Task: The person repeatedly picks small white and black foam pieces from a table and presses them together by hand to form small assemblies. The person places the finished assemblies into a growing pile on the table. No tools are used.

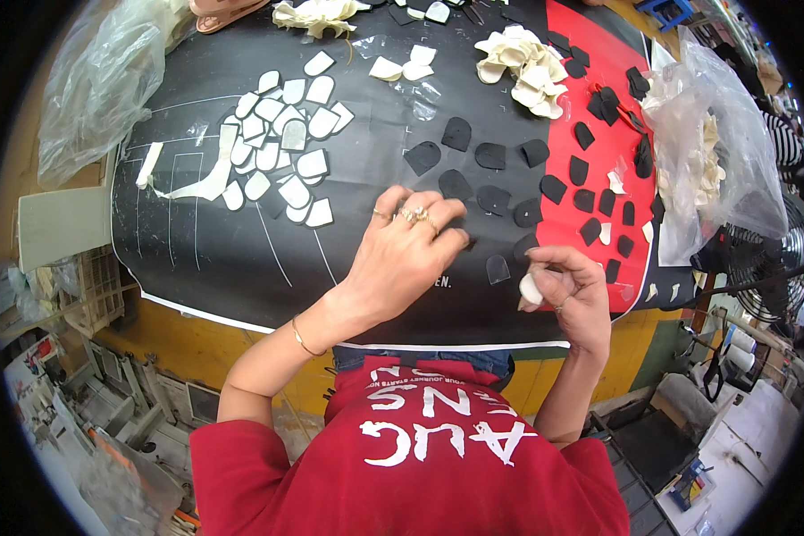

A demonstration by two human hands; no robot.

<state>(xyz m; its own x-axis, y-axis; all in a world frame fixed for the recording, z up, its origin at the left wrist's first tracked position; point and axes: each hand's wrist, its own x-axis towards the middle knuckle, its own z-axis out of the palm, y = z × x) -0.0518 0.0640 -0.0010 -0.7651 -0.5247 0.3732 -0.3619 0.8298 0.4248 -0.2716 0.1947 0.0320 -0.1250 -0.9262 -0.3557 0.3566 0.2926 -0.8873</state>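
Observation:
My right hand (573, 293) pinches a small cream rounded piece (531, 290) between thumb and fingers. Over the black table sheet, my left hand (411, 246) bends its fingers downward, their tips slightly blurred. Something dark lies by those fingertips, but I cannot tell whether the hand touches it. In front of both hands, several black rounded pieces (493, 199) lie flat and spaced apart. One black piece (498, 269) lies between the two hands. A loose heap of white-topped rounded pieces (293, 135) spreads out left of my left hand.
A pile of cream pieces (525, 71) sits at the far right of the black sheet (366, 161). More black pieces (579, 170) lie on the red strip (567, 237). Plastic bags (732, 134) rest at the right, a cream scrap strip (196, 186) at the left.

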